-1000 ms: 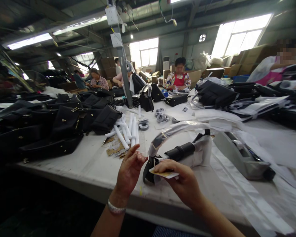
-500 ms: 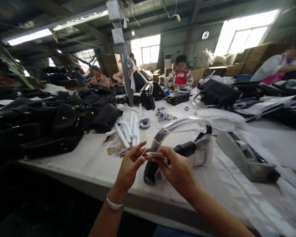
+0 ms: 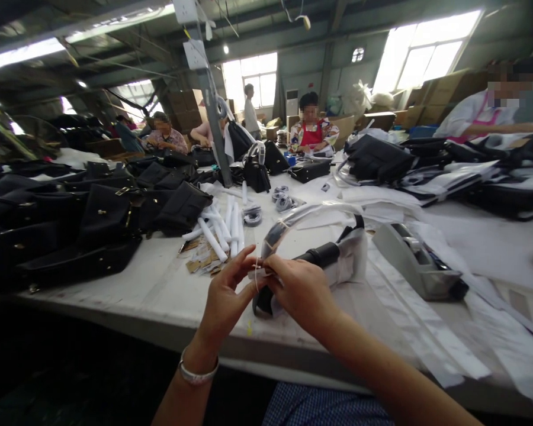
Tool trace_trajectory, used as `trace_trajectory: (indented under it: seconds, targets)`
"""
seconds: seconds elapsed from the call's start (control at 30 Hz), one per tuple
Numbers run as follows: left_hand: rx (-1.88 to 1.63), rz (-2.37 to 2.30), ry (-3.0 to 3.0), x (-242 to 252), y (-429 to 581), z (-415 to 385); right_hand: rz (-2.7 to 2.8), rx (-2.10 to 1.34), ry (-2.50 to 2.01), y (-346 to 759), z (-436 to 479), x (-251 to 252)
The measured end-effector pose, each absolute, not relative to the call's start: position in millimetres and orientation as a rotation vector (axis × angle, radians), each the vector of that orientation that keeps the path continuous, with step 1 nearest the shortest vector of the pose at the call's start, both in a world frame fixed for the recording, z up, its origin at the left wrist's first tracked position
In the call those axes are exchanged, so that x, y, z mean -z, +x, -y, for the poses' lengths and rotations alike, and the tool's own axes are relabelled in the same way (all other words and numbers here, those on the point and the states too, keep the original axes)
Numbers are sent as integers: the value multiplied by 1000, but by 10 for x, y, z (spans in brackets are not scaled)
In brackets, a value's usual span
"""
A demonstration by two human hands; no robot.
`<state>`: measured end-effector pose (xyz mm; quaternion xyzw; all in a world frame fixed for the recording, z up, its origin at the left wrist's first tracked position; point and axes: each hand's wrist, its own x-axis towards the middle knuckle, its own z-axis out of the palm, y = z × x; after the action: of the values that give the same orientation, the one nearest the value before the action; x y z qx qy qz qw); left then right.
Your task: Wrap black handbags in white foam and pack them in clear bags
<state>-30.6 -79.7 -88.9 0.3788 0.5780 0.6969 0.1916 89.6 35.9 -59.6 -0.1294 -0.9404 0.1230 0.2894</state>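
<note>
My left hand (image 3: 222, 299), a silver bangle on its wrist, holds a thin white string (image 3: 257, 284) looped around its fingers. My right hand (image 3: 302, 293) meets it at the fingertips, closed on a small white tag (image 3: 253, 274) partly hidden by the fingers. Just beyond the hands lies a black handbag (image 3: 322, 254), partly covered in pale wrapping. Its arched handle (image 3: 275, 231) is wrapped in clear plastic. My right hand covers part of the bag.
White rolled tubes (image 3: 211, 238) and small brown tags (image 3: 204, 263) lie left of the bag. A grey tape dispenser (image 3: 413, 266) stands to the right. Black bags (image 3: 111, 219) are piled at left. Across the table a person in a red apron (image 3: 311, 135) works.
The view has shifted slightly, so the scene sits further left. My right hand has turned over the tag and moved closer to my left fingers. The string loop now hangs upright between them.
</note>
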Motion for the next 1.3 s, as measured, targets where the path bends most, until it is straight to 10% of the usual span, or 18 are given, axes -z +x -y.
trace_trajectory:
  seconds: [0.53, 1.3]
  targets:
    - [-1801, -2162, 1286, 752, -187, 965, 1951, -1722, -202, 1046, -268, 631]
    - [-2003, -2430, 939, 928, -115, 934, 1182, -2176, -437, 932, -75, 885]
